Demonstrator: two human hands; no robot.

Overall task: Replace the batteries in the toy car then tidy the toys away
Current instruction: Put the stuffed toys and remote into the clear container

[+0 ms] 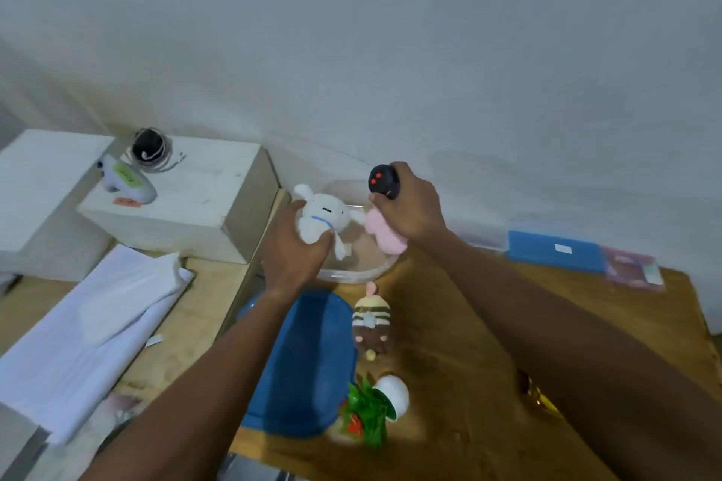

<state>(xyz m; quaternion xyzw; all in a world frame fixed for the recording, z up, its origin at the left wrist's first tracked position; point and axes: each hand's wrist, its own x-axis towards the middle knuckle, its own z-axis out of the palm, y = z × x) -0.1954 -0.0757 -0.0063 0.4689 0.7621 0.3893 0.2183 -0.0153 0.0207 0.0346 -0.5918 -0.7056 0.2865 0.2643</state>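
Note:
My left hand (291, 250) grips a white plush rabbit (322, 217) over the near-left side of a clear plastic tub (351, 273). My right hand (410, 207) holds a black remote with red buttons (385, 182) and a pink plush toy (385, 236) above the tub's right side. A striped brown and cream plush (371, 318) lies on the wooden table just in front of the tub. The blue tub lid (304, 359) lies flat beside it. The toy car is not in view.
A small potted plastic plant (375, 402) lies tipped over near the lid. White boxes (176, 207) at the left carry a white gadget (125, 180) and a black cable coil (150, 148). White cloth (90, 324) at left; a blue case (554, 250) by the wall.

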